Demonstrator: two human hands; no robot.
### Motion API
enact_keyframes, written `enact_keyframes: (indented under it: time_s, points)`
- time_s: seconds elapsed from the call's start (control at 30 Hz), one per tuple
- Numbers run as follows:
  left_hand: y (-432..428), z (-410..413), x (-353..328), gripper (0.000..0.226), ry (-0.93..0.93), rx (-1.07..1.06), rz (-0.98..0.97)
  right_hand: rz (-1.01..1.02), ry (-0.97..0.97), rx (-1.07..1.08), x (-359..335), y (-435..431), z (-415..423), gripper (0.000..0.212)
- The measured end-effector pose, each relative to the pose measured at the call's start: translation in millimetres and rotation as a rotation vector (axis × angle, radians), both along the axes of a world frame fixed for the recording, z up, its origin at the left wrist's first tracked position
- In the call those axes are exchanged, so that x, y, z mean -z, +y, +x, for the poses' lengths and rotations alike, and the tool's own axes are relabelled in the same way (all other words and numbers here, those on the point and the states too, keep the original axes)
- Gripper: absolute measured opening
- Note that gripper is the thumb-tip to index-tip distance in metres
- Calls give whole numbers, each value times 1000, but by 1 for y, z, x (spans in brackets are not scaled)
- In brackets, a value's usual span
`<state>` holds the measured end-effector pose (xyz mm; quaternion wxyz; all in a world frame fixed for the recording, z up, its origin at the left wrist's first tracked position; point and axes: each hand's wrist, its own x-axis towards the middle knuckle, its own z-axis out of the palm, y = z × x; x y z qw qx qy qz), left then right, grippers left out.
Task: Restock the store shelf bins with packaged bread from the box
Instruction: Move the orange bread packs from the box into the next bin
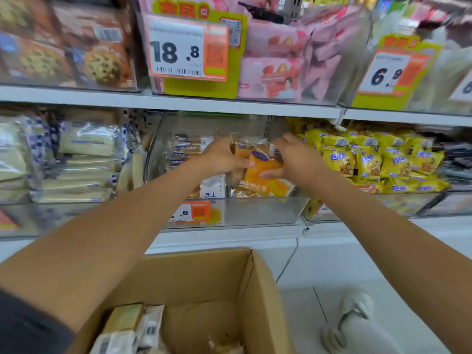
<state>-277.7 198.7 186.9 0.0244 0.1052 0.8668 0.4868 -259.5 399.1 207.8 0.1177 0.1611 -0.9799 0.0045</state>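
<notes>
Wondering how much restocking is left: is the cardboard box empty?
Not empty: wrapped bread packs lie in the box, its bottom partly bare.

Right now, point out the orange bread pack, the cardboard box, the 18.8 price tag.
orange bread pack [267, 163]: head view, its orange front.
cardboard box [260, 302]: head view, inner right wall.
18.8 price tag [182, 44]: head view, white face.

The box [260, 297] is cut off below; the pink packets [281, 72] are blurred.
</notes>
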Motion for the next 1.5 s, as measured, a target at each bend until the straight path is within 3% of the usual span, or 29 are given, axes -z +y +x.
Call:
enact_keyframes:
  time_s: [0.13,0.23,0.33,0.47,0.63,0.8,0.93,1.03,1.13,1.23,1.37,1.5]
  points:
    - [-1,-28,20,48,-118,165,-303,104,-126,-19,20,7,-23,96]
    - [-3,-35,23,70,40,164,-704,270,-246,-34,27,10,-34,101]
    - [-8,-38,21,100,47,192,-769,268,-358,-92,38,4,-43,95]
    - [-9,-43,24,120,27,220,-904,288,-444,-106,47,-6,-48,116]
    - [0,-49,20,114,-65,271,-950,234,-414,-150,46,-12,-48,122]
    - [8,-46,18,90,-99,321,-912,172,-303,-209,51,-8,-47,101]
    - [5,-46,11,67,48,240,-832,154,-156,-118,50,-12,-48,110]
    - [-3,-51,12,83,133,150,-815,163,-1,-84,52,-19,-51,109]
    - [-7,-49,23,110,113,188,-863,185,-140,-135,62,-16,-56,123]
    - [-14,-53,28,102,153,187,-782,-9,-254,-102,56,-12,-53,119]
    - [-15,-48,29,91,138,159,-740,-592,-264,155,61,-14,-62,77]
    - [-23,-41,29,89,78,158,-710,-881,-466,245,63,-25,-69,68]
